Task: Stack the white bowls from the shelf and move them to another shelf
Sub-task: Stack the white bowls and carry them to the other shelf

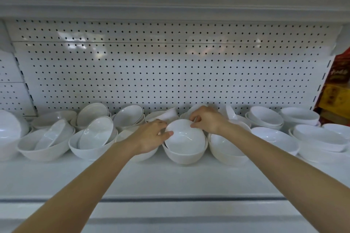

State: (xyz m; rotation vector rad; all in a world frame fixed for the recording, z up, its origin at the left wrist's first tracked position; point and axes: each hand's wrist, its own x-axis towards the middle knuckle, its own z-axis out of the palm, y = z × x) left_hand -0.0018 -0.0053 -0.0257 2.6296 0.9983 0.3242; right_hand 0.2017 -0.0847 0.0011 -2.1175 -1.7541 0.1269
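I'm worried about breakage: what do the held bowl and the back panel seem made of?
The held bowl looks like glazed ceramic, possibly melamine: glossy white with sharp highlights. The back panel looks like painted sheet metal: evenly punched holes, soft sheen.

Bright, even overhead light, soft glare on the pegboard (170,66), wide-angle bowing and blur at edges.

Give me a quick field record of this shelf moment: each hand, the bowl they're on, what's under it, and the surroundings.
left hand: grips the left rim of the top white bowl, thumb on the edge
right hand: pinches its far rim
top white bowl: nested in the lower white bowl
support: white shelf
backdrop: pegboard panel
neighbouring bowls: white, on both sides, some tilted inside others
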